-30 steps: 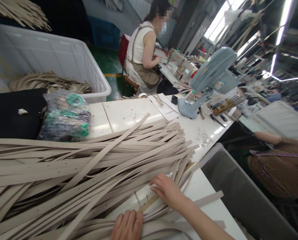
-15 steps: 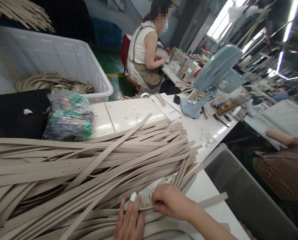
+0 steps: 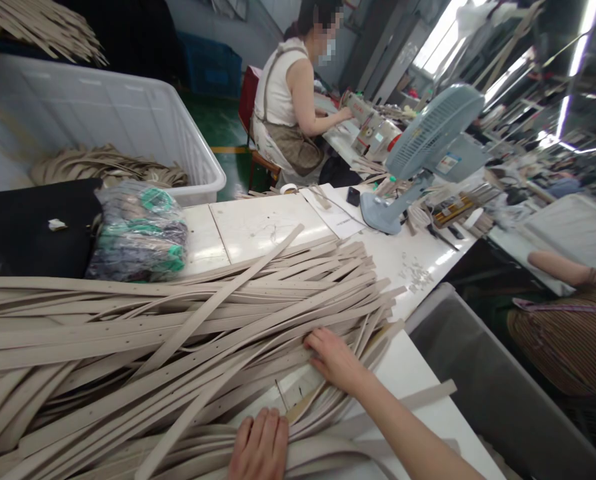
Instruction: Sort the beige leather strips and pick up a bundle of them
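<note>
A big heap of long beige straps [image 3: 188,333] covers the white table [image 3: 258,227] in front of me. My right hand [image 3: 334,360] lies palm down on the strap ends near the heap's right edge, its fingers reaching in among them. My left hand [image 3: 261,445] presses flat on the nearest straps at the bottom of the view, fingers together. Whether either hand pinches a strap is hidden. A loose strap [image 3: 418,398] lies across the table corner to the right of my forearm.
A clear bag of coloured goods [image 3: 138,233] and a black cloth [image 3: 28,227] lie behind the heap. Beyond them stands a white tub [image 3: 128,127] holding straps. A desk fan [image 3: 423,147] stands far right. A grey bin [image 3: 483,393] sits beside the table. One person sews ahead; another's arm shows at right.
My right hand has moved up and away from my left hand, onto the strap ends. My left hand has slid down and flattened, its raised finger lowered.
</note>
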A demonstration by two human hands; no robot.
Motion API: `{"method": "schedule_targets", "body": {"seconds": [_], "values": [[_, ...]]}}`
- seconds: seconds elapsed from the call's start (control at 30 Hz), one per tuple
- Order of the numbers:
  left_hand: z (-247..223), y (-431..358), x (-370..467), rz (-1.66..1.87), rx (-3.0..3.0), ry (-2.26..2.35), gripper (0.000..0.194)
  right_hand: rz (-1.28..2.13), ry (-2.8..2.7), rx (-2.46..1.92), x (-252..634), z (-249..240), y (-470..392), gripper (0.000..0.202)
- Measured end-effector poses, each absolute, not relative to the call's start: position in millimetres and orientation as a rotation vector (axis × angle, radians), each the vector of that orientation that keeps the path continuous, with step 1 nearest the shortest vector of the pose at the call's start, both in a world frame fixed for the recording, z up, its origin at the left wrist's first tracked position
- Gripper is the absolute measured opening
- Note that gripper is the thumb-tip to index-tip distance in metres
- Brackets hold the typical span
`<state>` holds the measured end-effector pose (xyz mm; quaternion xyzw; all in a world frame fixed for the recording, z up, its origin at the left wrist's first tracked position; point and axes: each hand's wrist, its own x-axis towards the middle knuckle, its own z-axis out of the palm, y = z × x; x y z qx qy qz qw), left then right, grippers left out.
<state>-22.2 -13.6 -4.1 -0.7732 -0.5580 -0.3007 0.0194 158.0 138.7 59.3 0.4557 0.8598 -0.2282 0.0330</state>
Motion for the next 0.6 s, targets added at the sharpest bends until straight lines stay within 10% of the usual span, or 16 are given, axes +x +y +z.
{"method": "schedule_targets", "body": {"seconds": [0.47, 0.6], "values": [[6.0, -8.5, -22.4, -0.974, -2.407, -1.745, 0.043, -1.237, 2.448, 1.154, 165.2, 94.4, 111.8, 0.007], [6.6, -12.8, -26.6, -0.878, -2.44, -1.765, 0.038, -0.745, 2.547, 1.498, 145.5, 69.6, 124.8, 0.022]]}}
